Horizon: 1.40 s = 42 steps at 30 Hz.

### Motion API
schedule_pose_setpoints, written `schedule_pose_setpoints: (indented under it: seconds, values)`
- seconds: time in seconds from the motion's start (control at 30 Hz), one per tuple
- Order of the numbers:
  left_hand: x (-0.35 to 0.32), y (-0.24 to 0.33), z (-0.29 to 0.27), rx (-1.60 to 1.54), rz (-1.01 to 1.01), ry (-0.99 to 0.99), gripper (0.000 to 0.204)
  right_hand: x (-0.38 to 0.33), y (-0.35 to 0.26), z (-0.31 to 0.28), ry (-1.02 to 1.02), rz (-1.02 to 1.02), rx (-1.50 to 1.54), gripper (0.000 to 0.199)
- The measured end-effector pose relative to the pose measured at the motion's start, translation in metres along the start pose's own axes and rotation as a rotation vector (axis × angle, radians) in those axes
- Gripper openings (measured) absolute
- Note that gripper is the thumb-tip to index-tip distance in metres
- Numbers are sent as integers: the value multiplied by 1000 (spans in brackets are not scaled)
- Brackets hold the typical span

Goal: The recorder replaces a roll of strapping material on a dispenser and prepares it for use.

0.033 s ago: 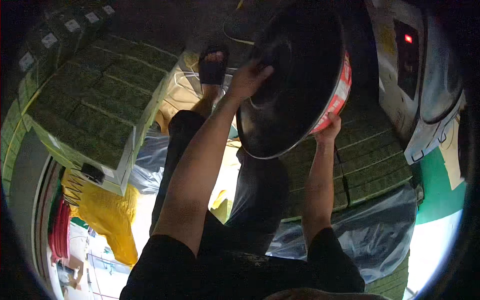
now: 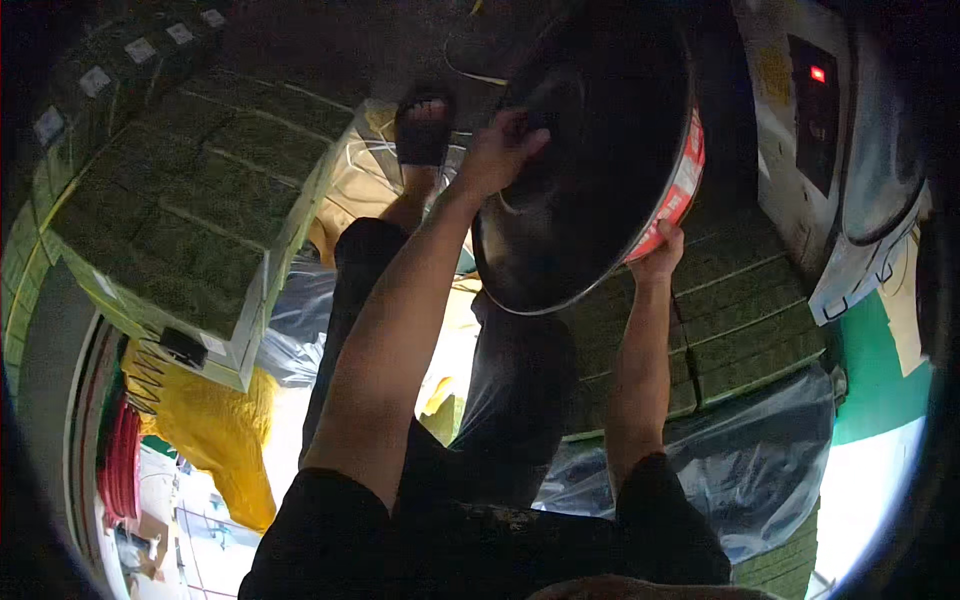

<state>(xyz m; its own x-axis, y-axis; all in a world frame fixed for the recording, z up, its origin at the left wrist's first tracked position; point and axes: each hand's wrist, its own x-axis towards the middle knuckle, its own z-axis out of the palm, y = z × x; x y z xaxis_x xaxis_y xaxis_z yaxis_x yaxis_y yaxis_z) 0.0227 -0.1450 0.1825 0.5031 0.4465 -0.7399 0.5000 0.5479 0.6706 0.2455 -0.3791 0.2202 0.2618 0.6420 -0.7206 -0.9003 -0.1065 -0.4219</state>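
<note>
A large round black pan-like thing [image 2: 590, 180] is tilted in front of me, with a thin pale rim and a red-and-white label [image 2: 680, 190] along its right side. My right hand [image 2: 658, 252] grips its lower right edge, thumb up against the label. Over the left part of its dark face is my left hand [image 2: 503, 155], fingers bent and thumb pointing right. Whatever those fingers pinch, if anything, is lost in the dark. Below the thing are my legs in dark trousers and one foot in a black sandal [image 2: 423, 125].
Stacked greenish packs [image 2: 190, 200] stand to the left, more packs [image 2: 740, 310] to the right under clear plastic sheeting [image 2: 720, 470]. A pale machine [image 2: 790, 150] with a red light is at the far right. Yellow cloth [image 2: 205, 430] hangs at lower left, near a red coil [image 2: 118, 465].
The fingers of my left hand have lifted and bent more over the dark face. The round thing has barely shifted, and my right hand keeps its grip.
</note>
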Motion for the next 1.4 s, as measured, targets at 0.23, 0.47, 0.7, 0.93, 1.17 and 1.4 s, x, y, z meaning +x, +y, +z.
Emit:
schedule_pose_setpoints:
  seconds: [0.23, 0.47, 0.7, 0.93, 1.17, 1.4]
  values:
    - [4, 21, -5, 26, 49, -23, 46, 21, -9, -22, 532, -141, 75, 82]
    - [9, 5, -11, 36, 101, 2, 44, 73, 25, -99, 252, -68, -137, 81]
    - [22, 4, -10, -40, 125, 12, 45, 68, 9, -53, 257, -37, -133, 80]
    - [22, 16, 1, 61, 161, 202, 50, 72, -5, -39, 259, -20, -156, 79]
    - [31, 20, -23, -252, -165, 211, 47, 63, -5, -41, 281, 15, -160, 78]
    - [27, 30, -33, 64, -126, 207, 37, 66, -8, -43, 291, 25, -159, 78]
